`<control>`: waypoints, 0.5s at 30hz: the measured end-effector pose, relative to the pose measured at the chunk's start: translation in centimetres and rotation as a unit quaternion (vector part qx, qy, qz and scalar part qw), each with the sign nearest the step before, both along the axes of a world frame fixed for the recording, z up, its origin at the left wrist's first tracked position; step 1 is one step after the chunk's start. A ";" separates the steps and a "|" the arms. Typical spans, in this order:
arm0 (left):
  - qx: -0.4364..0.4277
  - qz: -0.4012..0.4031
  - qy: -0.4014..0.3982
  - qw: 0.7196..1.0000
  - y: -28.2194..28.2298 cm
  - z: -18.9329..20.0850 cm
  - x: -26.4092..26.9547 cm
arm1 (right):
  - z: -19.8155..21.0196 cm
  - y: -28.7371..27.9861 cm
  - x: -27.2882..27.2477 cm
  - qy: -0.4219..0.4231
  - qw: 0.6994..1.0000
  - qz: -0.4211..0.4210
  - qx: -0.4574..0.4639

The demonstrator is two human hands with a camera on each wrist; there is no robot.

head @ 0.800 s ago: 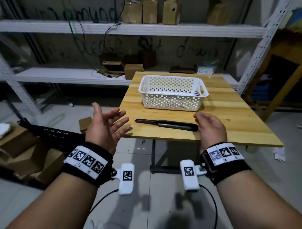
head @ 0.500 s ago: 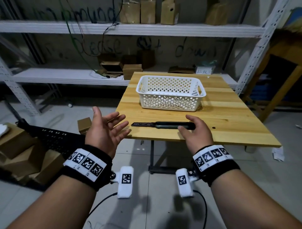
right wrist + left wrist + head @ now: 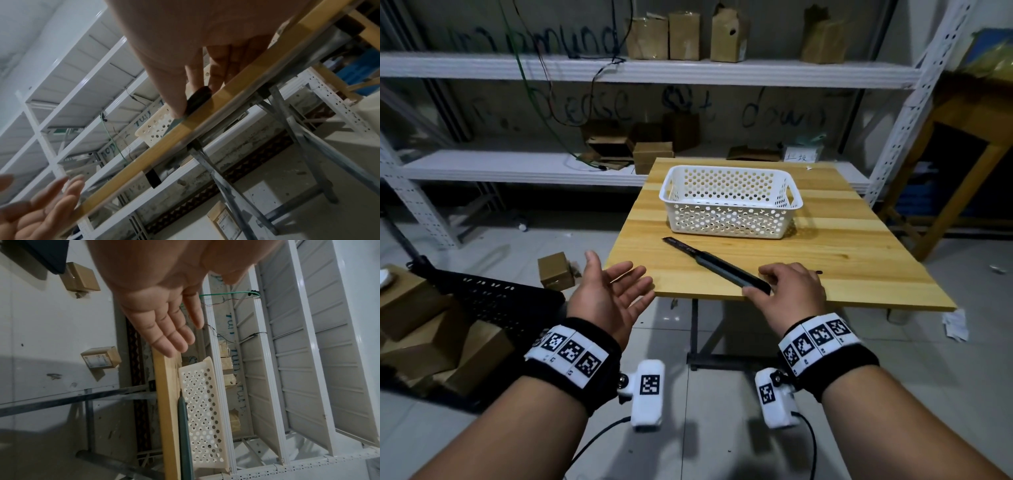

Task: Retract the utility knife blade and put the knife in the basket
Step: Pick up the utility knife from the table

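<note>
The right hand (image 3: 789, 291) pinches the butt of the utility knife (image 3: 717, 265) at the table (image 3: 859, 260) edge, blade (exposed) aimed toward ten o'clock, probably for safety. The basket (image 3: 729, 202) waits at twelve o'clock; the left hand (image 3: 609, 296) hovers open, empty.

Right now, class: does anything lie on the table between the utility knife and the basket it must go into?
Nothing visible does: only bare table separates the utility knife from the white basket.
</note>
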State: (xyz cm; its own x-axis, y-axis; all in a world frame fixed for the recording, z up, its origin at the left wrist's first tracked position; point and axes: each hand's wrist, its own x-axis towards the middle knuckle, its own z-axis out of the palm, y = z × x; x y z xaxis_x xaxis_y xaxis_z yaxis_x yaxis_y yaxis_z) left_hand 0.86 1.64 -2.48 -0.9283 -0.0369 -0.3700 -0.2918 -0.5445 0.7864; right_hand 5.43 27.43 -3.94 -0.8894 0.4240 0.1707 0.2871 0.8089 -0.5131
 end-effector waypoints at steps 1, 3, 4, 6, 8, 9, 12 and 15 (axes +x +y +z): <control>0.001 -0.002 -0.004 1.000 0.1 -0.2 0.1 | 0.1 -0.1 0.2 -0.009 1.000 0.003 0.018; 0.000 -0.010 -0.006 1.000 0.4 -0.4 0.3 | 0.2 -0.3 0.5 -0.014 0.999 0.009 0.040; 0.000 -0.014 -0.007 1.000 0.5 -0.4 0.4 | 0.4 -0.4 0.6 -0.014 0.999 0.012 0.044; 0.002 -0.025 -0.010 1.000 0.8 -0.5 0.6 | 0.5 -0.6 0.9 -0.016 0.999 0.016 0.037; 0.007 -0.038 -0.012 0.999 1.0 -0.5 0.7 | 0.4 -0.7 1.2 -0.002 1.000 0.020 -0.003; 0.011 -0.043 -0.012 0.999 1.1 -0.6 0.7 | 0.5 -0.8 1.4 0.012 0.999 0.021 -0.036; 0.031 -0.060 -0.018 0.998 1.3 -0.6 0.8 | 0.7 -1.1 2.0 0.036 0.991 0.014 -0.128; 0.061 -0.084 -0.019 0.994 1.6 -0.3 1.0 | 1.0 -1.5 2.6 0.066 0.977 0.020 -0.201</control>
